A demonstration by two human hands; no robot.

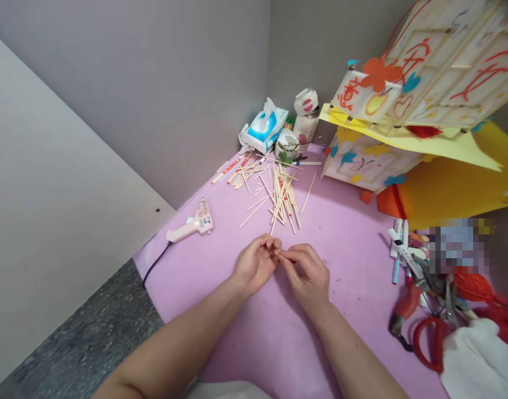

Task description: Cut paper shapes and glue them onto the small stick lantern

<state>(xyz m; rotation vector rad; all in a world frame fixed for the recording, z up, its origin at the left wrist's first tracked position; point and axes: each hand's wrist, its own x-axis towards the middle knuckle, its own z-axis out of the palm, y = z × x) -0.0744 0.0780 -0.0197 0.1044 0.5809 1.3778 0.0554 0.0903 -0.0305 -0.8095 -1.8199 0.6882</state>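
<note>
My left hand (256, 263) and my right hand (309, 274) meet above the purple tabletop, fingertips almost touching. The left fingers curl inward, palm partly turned up. On the right, thumb and index finger pinch together. Whatever lies between the fingertips is too small or hidden to make out. Just beyond the hands lies a loose pile of thin wooden sticks (283, 194); one stick's near end reaches close to my left fingertips, and I cannot tell if they touch it. To the left, a pale pink hot glue gun (191, 226) lies on its side with its black cord trailing off the edge.
A tissue pack (265, 130), a cup (287, 145) and a white bottle (307, 124) stand at the back corner. At right rises a decorated paper-and-stick house model (370, 158). Markers (397, 255), pliers (404, 310), red-handled scissors (430, 343) and red yarn (473, 285) crowd the right side.
</note>
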